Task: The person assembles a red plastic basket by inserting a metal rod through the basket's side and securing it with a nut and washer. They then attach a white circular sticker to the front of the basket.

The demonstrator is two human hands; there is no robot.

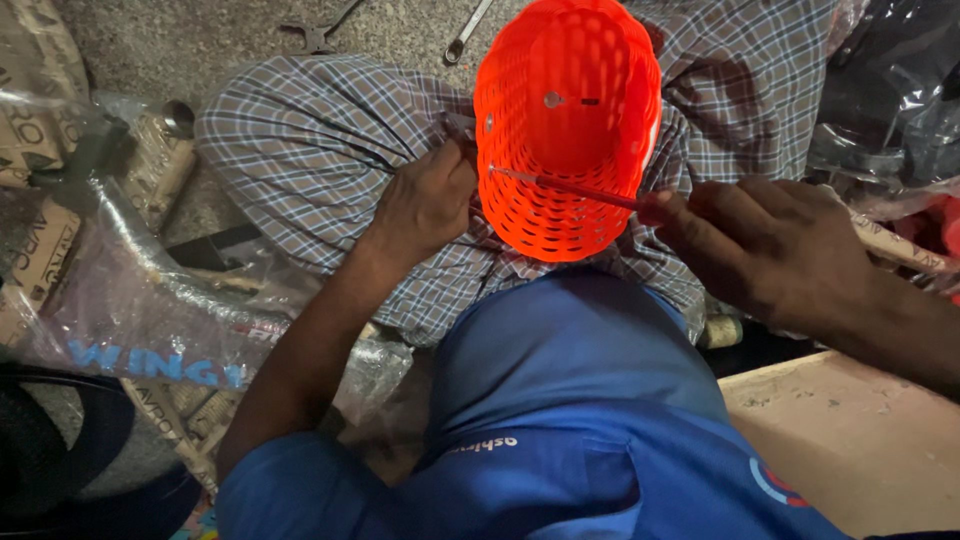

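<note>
Blue shirt [560, 420] filled the bottom centre of the frame, nearest the lens. Above it, an orange perforated basket [565, 125] lay on the checked cloth [320, 150] over the lap, upper centre. Left hand [425, 205] was closed against the basket's left wall, gripping a small metal piece. Right hand [775, 245] was closed on a red-handled screwdriver [570, 187] reaching into the basket. Two spanners [465, 30] lay on the floor, top centre.

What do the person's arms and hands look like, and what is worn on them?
Both hands, left hand and right hand, are bare, with no gloves, rings or watch visible. The forearms are bare too. A short blue sleeve covers the left upper arm.
</note>
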